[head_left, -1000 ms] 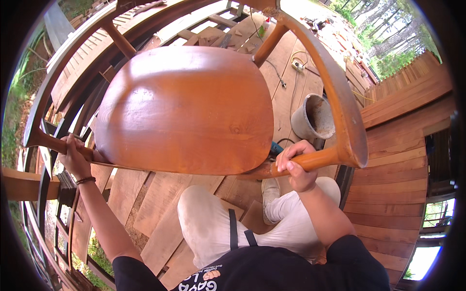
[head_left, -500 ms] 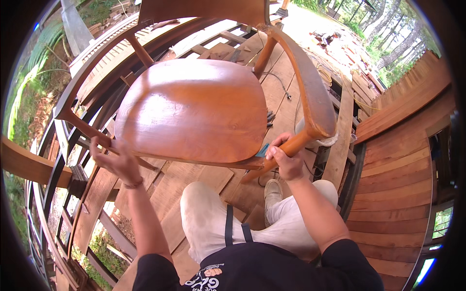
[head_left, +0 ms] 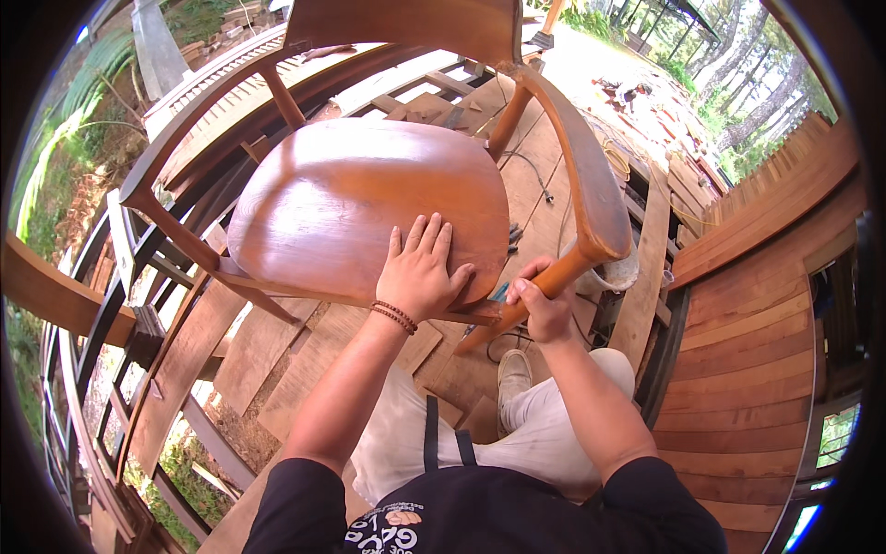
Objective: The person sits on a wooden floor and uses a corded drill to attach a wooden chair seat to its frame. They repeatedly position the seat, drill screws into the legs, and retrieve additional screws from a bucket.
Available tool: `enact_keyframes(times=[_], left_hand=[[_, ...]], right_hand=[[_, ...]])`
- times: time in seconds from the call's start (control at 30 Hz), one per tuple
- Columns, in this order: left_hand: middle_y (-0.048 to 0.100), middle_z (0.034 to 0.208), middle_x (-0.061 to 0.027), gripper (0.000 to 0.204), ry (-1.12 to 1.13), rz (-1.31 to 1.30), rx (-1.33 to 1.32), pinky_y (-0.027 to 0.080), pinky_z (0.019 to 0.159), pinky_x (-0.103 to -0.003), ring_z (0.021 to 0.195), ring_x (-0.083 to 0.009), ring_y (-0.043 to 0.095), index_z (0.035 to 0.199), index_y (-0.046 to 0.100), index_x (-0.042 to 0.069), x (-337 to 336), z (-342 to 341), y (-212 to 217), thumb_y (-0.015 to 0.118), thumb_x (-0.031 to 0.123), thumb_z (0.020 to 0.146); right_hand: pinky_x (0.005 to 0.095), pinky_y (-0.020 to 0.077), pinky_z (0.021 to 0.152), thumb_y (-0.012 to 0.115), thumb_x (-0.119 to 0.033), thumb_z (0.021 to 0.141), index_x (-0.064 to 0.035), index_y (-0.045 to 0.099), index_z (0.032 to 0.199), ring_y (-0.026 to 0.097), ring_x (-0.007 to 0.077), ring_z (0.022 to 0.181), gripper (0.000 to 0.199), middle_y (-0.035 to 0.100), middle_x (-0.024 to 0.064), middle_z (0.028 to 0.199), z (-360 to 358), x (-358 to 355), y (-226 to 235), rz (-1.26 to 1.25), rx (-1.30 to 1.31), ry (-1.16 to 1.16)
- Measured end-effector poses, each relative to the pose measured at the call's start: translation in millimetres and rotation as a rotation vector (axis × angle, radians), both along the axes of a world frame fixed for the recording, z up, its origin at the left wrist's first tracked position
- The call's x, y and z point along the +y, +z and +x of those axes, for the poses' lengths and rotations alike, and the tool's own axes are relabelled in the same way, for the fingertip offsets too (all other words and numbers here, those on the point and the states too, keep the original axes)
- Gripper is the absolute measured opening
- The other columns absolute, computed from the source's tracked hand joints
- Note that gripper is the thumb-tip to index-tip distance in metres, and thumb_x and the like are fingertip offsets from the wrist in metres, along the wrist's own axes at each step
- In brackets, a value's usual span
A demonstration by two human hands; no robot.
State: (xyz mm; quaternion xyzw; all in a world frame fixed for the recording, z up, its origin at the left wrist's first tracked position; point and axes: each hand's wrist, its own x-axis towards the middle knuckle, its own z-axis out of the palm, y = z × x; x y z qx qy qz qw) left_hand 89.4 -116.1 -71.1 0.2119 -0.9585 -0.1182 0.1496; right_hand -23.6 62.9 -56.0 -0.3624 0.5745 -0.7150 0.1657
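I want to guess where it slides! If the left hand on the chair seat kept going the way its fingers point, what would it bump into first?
The left hand lies flat on the seat, fingers pointing toward the chair's backrest. Sliding on, it would probably reach that backrest first, though depth is hard to judge.

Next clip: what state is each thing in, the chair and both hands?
Chair: tilted, held up off the plank floor.
Left hand: open, palm flat on the seat's front edge.
Right hand: shut around the chair's front leg.
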Motion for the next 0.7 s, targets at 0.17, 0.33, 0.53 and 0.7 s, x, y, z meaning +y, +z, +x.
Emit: enact_keyframes(times=[0.17,0.33,0.53,0.7], left_hand=[[0.029,0.162,-0.0148,0.078,-0.022,0.011,-0.049,0.014,0.122,-0.055,0.152,-0.0291,0.022,0.153,0.034,0.002,-1,1,1,0.044,0.057,0.098],[0.029,0.162,-0.0152,0.082,-0.18,-0.021,-0.061,0.014,0.122,-0.057,0.152,-0.0286,0.023,0.152,0.036,0.003,-4,8,8,0.045,0.061,0.096],[0.028,0.162,-0.0173,0.097,-0.341,-0.087,-0.044,0.018,0.121,-0.056,0.151,-0.0291,0.024,0.153,0.033,0.003,3,19,12,0.053,0.071,0.087],[0.028,0.162,-0.0184,0.101,-0.267,-0.093,-0.025,0.018,0.121,-0.054,0.151,-0.0305,0.023,0.154,0.03,0.001,21,14,4,0.051,0.072,0.087]], right_hand=[[0.0299,0.0515,0.066,0.061,-0.006,0.087,-0.0002,0.052,0.093,0.06,0.0163,0.065,0.012,0.059,0.0087,0.072,4,-1,0,0.008,0.015,-0.027],[0.0281,0.0517,0.064,0.063,-0.005,0.087,0.0001,0.055,0.094,0.061,0.0143,0.065,0.011,0.06,0.0067,0.073,-1,-1,-4,-0.015,-0.007,-0.015],[0.0269,0.0514,0.062,0.063,-0.006,0.088,0.0012,0.057,0.093,0.061,0.0131,0.065,0.011,0.061,0.0057,0.073,1,-3,-4,-0.024,0.017,-0.01],[0.0267,0.051,0.061,0.062,-0.006,0.088,0.0014,0.056,0.094,0.061,0.0129,0.064,0.01,0.061,0.0059,0.072,1,-3,-2,-0.025,0.035,-0.007]])
